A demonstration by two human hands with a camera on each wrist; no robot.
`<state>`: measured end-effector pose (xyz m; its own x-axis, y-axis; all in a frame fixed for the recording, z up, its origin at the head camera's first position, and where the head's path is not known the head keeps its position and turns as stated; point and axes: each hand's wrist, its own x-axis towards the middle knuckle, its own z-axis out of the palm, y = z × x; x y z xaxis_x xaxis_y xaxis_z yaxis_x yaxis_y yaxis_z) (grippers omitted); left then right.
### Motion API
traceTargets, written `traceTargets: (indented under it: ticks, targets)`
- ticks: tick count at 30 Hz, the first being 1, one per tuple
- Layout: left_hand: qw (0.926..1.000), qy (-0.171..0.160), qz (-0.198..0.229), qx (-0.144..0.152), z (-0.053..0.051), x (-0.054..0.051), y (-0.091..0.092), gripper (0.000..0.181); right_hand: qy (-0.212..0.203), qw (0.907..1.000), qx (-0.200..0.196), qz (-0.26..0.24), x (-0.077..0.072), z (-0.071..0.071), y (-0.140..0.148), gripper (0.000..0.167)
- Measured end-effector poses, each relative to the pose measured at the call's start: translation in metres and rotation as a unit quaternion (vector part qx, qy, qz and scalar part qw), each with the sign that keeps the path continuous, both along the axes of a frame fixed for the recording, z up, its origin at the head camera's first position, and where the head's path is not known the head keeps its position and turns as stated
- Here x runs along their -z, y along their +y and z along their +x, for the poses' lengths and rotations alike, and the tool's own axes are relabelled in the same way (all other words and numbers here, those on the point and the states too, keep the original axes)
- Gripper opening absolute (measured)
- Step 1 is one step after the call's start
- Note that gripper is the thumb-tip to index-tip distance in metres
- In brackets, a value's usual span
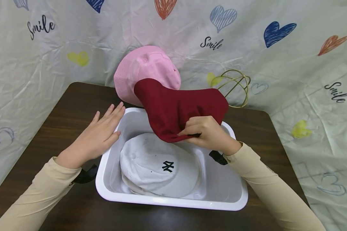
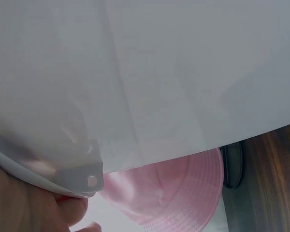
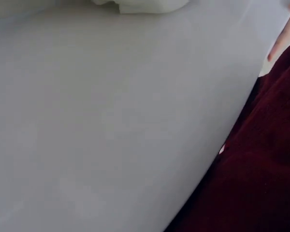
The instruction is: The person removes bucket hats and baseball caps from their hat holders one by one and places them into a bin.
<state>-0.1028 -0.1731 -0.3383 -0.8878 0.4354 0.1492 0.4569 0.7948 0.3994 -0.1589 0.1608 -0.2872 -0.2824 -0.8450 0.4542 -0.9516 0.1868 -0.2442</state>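
Observation:
In the head view my right hand (image 1: pixel 209 133) pinches the near edge of a dark red cloth hat (image 1: pixel 173 106), raised over the back of a white plastic basin (image 1: pixel 167 201). The hat also fills the right side of the right wrist view. My left hand (image 1: pixel 99 134) lies with straight fingers at the basin's left rim. A white baseball cap (image 1: pixel 150 163) with a black letter logo lies inside the basin, its brim to the right. Behind the basin stands a pink bucket hat (image 1: pixel 146 69), partly covered by the red hat; part of it shows in the left wrist view.
A gold wire dome stand (image 1: pixel 240 83) is at the back right, partly hidden by the red hat. The basin sits on a dark wooden table (image 1: pixel 72 106). A white sheet (image 1: pixel 179 35) printed with hearts and words hangs behind and beside the table.

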Motion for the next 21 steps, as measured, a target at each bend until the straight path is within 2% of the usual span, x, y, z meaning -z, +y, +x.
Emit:
traceTargets:
  ticks: [9,21]
  targets:
    - [1.0,-0.004,-0.002,-0.001,0.003,-0.001,0.0,0.062,-0.025,0.9996,-0.01,0.002,0.004,0.013,0.0,0.017]
    - [1.0,0.001,0.0,0.002,0.0,-0.001,0.0,0.061,-0.066,0.9974,0.013,0.028,0.003,0.026,-0.01,0.015]
